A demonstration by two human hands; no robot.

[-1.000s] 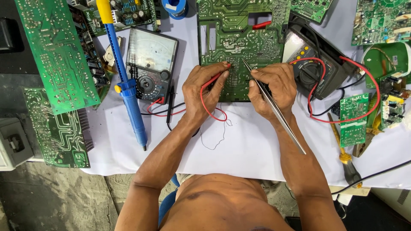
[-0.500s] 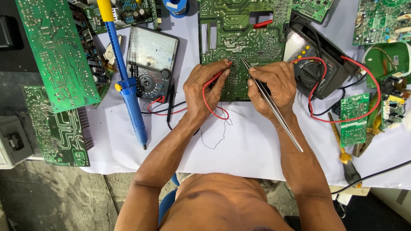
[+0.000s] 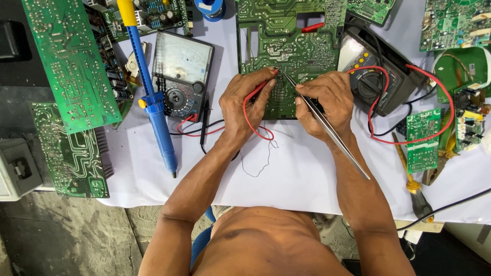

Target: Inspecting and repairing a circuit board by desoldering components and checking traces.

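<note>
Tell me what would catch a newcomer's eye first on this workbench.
Probably the two hands at centre, meeting over a large green circuit board: the left hand pinches a red probe and the right hand holds long metal tweezers tip-down on the board. Next, the bright blue desoldering pump lying left of them beside an analog multimeter.

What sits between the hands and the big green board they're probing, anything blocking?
Nothing visible. The left hand holds the red probe and the right hand holds the tweezers, both tips already on the green circuit board. The red lead loops below the left hand, off the work spot.
</note>
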